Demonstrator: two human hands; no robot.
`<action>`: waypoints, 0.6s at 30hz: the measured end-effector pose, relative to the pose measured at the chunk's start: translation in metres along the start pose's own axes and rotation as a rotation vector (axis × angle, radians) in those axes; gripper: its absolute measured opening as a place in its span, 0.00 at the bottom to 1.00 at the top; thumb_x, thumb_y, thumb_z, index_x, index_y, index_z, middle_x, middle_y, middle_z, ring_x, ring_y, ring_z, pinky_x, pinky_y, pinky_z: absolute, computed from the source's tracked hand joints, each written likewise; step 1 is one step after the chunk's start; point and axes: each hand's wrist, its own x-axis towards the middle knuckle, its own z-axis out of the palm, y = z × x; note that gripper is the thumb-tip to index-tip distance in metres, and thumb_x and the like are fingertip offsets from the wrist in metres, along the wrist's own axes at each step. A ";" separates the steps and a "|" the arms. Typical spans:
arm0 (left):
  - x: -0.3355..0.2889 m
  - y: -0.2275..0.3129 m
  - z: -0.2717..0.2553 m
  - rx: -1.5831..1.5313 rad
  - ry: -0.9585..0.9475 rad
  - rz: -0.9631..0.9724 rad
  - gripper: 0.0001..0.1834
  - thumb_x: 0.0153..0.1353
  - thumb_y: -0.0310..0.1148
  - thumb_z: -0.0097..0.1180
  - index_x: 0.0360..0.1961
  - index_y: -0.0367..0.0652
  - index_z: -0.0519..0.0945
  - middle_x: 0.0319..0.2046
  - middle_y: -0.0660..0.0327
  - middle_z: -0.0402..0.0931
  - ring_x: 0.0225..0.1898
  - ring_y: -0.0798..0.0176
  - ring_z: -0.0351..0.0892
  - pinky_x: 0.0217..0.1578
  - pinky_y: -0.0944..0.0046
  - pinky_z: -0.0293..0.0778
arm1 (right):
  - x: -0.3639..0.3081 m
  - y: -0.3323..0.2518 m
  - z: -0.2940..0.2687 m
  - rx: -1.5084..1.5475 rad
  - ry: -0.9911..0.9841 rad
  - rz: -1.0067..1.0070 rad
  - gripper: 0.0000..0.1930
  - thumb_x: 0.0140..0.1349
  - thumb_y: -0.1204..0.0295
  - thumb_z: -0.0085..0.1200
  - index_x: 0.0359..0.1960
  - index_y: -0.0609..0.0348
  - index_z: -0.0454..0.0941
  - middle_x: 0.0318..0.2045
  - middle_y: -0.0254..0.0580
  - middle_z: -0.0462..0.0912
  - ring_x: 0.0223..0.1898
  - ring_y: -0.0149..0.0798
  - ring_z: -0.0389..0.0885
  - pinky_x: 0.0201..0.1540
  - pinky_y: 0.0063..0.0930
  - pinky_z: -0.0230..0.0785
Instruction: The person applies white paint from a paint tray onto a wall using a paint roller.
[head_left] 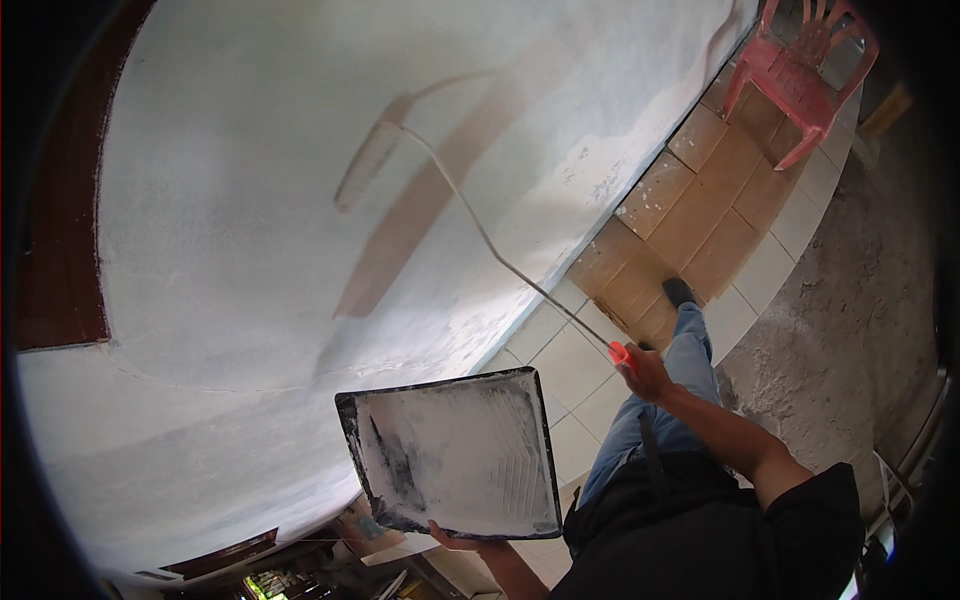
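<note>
My right hand (pixel 647 376) is closed around the orange handle of a paint roller (pixel 368 165). The roller's long bent metal rod reaches up and left, and its pale sleeve lies against or just off the whitish wall (pixel 230 200); I cannot tell which. With my left hand (pixel 452 538) I grip the lower edge of a black paint tray (pixel 450 455), fingers partly hidden under it. White paint coats the inside of the tray, with ridges showing on its right side. A wide brownish band slants across the wall beside the roller.
Brown cardboard sheets (pixel 690 190), spotted with white, cover the tiles along the wall's foot. A red plastic chair (pixel 795 85) stands at the far right. A dark red frame (pixel 60 200) borders the wall at left. Rough grey ground (pixel 830 290) lies right of the tiles.
</note>
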 end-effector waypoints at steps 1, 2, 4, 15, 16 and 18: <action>0.001 0.001 0.002 -0.001 0.000 -0.012 0.41 0.47 0.59 0.47 0.58 0.41 0.63 0.58 0.52 0.60 0.58 0.48 0.59 0.56 0.48 0.58 | 0.004 -0.011 0.000 0.004 0.001 0.002 0.16 0.59 0.58 0.50 0.36 0.58 0.67 0.22 0.58 0.75 0.29 0.62 0.75 0.28 0.48 0.66; 0.001 0.001 0.003 -0.002 0.004 -0.024 0.41 0.46 0.59 0.46 0.57 0.41 0.64 0.58 0.52 0.59 0.59 0.48 0.58 0.56 0.48 0.58 | 0.008 -0.019 -0.001 0.038 -0.013 -0.007 0.16 0.59 0.58 0.51 0.36 0.58 0.67 0.22 0.58 0.76 0.29 0.62 0.75 0.28 0.48 0.66; 0.002 -0.001 0.005 0.043 0.030 0.004 0.41 0.46 0.59 0.47 0.57 0.41 0.64 0.58 0.52 0.59 0.59 0.48 0.57 0.56 0.48 0.58 | 0.013 -0.023 -0.001 0.067 -0.010 -0.006 0.16 0.58 0.59 0.52 0.35 0.59 0.66 0.22 0.58 0.76 0.29 0.63 0.75 0.27 0.48 0.66; 0.009 0.001 -0.015 0.071 0.070 0.034 0.41 0.44 0.59 0.48 0.57 0.42 0.65 0.58 0.51 0.59 0.59 0.48 0.58 0.56 0.48 0.60 | -0.028 0.057 -0.004 -0.096 0.021 0.061 0.19 0.62 0.52 0.46 0.36 0.57 0.68 0.21 0.57 0.75 0.28 0.62 0.76 0.26 0.49 0.64; 0.008 0.001 -0.013 0.075 0.072 0.027 0.41 0.44 0.59 0.48 0.57 0.42 0.65 0.58 0.51 0.59 0.59 0.48 0.58 0.56 0.48 0.60 | -0.029 0.052 -0.004 -0.064 0.035 0.025 0.19 0.62 0.52 0.46 0.36 0.58 0.68 0.21 0.57 0.75 0.28 0.62 0.76 0.26 0.48 0.65; 0.005 0.002 -0.008 0.034 0.071 0.007 0.41 0.45 0.59 0.47 0.56 0.42 0.66 0.58 0.52 0.60 0.58 0.48 0.59 0.55 0.48 0.61 | -0.020 0.033 -0.003 -0.008 0.030 0.004 0.18 0.61 0.54 0.47 0.36 0.58 0.68 0.21 0.57 0.76 0.29 0.61 0.76 0.27 0.47 0.65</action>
